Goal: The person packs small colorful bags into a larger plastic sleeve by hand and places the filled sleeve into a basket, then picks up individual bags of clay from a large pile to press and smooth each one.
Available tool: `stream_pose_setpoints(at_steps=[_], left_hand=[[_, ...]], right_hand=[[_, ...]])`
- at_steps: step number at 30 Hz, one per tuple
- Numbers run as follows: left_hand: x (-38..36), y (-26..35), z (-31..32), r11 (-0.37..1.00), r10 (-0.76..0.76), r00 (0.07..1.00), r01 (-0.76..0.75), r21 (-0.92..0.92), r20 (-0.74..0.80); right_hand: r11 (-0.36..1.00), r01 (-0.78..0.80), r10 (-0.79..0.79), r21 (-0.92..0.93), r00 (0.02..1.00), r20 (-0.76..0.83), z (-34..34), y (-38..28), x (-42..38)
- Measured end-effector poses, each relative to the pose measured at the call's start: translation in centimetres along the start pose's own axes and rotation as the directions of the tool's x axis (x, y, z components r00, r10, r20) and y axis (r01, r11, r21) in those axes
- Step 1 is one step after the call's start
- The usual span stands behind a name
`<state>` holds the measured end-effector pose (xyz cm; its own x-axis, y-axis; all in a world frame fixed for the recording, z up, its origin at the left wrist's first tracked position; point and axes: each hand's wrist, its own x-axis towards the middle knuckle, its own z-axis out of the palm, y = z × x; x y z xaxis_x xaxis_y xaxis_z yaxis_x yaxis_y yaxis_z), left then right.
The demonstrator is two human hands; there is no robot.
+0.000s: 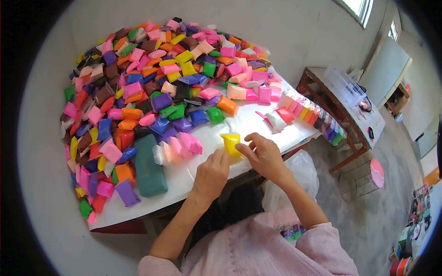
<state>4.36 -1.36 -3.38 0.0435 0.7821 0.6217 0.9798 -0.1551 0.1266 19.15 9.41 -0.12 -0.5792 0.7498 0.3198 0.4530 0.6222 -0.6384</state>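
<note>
A small yellow packet (231,142) stands at the front of the white table, between my two hands. My right hand (263,157) is at its right side, thumb tip against the packet and fingers curled. Just below and left of the packet is my left hand (212,172), its fingers closed together; whether they pinch anything is hidden. Left of it, a short row of pink, peach and white packets (184,145) sits on the table, partly blurred. A dark green block (149,165) lies beside that row.
A big heap of coloured packets (152,78) covers the table's back and left. Red and white packets (277,119) lie right of my hands. A row of many-coloured packets (313,115) runs along the right edge. A clear plastic bag (297,175) hangs below; a side table (340,106) stands beyond.
</note>
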Motion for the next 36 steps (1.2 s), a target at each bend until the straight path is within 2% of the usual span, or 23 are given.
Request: stream_pose_setpoints(at_steps=[1, 4, 5, 8, 9, 12, 15, 18, 21, 25, 28, 29, 32, 36], left_hand=[[0.0, 0.1, 0.0, 0.999, 0.034, 0.999, -0.034, 0.038, -0.011], [-0.5, 0.2, -0.1, 0.986, 0.116, 0.993, -0.110, 0.129, -0.038], [-0.4, 0.2, -0.1, 0.982, 0.137, 0.989, -0.128, 0.141, -0.058], [-0.5, 0.2, 0.3, 0.978, 0.153, 0.986, -0.142, 0.152, -0.062], [-0.6, 0.2, 0.3, 0.977, 0.148, 0.988, -0.139, 0.161, -0.049], [-0.7, 0.7, -0.4, 0.998, 0.052, 0.994, -0.048, 0.037, -0.097], [-1.1, -0.1, -2.3, 0.998, -0.025, 0.984, 0.034, 0.051, -0.176], [-0.5, -2.0, -5.1, 0.971, 0.017, 0.965, 0.047, 0.235, -0.262], [1.4, -2.7, -8.3, 0.971, -0.084, 0.982, 0.119, 0.208, -0.168], [2.3, -5.0, -8.5, 0.968, -0.136, 0.991, 0.130, 0.214, 0.013], [1.7, -6.3, -7.4, 0.979, -0.188, 0.976, 0.177, 0.101, 0.114], [1.5, -6.5, -7.2, 0.980, -0.196, 0.973, 0.189, 0.068, 0.119], [1.1, -6.8, -6.7, 0.980, -0.198, 0.974, 0.201, -0.010, 0.109], [1.2, -6.9, -6.7, 0.975, -0.219, 0.973, 0.221, -0.016, 0.071]], right_hand=[[0.997, -0.079, 0.079, -0.006, 0.997, 0.020, 0.2, -0.7, 0.4], [0.978, -0.037, 0.044, -0.205, 0.999, 0.030, 1.2, -1.9, 1.4], [0.973, -0.082, 0.100, -0.217, 0.992, 0.075, 1.5, -1.7, 2.0], [0.951, -0.029, 0.075, -0.309, 0.987, 0.139, 1.3, -1.7, 2.8], [0.941, -0.044, 0.119, -0.335, 0.971, 0.207, 0.6, -2.5, 3.2], [0.951, -0.034, 0.126, -0.306, 0.949, 0.289, 0.2, -2.1, 3.8], [0.973, 0.021, 0.038, -0.228, 0.967, 0.251, 0.3, -1.5, 3.9], [0.997, 0.075, -0.080, 0.034, 0.979, 0.187, 1.4, -0.9, 4.4], [0.952, 0.226, -0.249, 0.205, 0.964, 0.092, 2.7, -1.3, 5.2], [0.900, 0.296, -0.343, 0.321, 0.934, 0.100, 5.2, -0.6, 6.6], [0.891, 0.308, -0.367, 0.334, 0.921, 0.129, 6.6, -0.8, 6.9], [0.924, 0.285, -0.331, 0.256, 0.931, 0.156, 6.6, -1.3, 6.8], [0.908, 0.334, -0.371, 0.254, 0.922, 0.114, 7.0, -1.1, 6.9], [0.919, 0.269, -0.336, 0.289, 0.917, 0.216, 6.3, -1.3, 6.9]])
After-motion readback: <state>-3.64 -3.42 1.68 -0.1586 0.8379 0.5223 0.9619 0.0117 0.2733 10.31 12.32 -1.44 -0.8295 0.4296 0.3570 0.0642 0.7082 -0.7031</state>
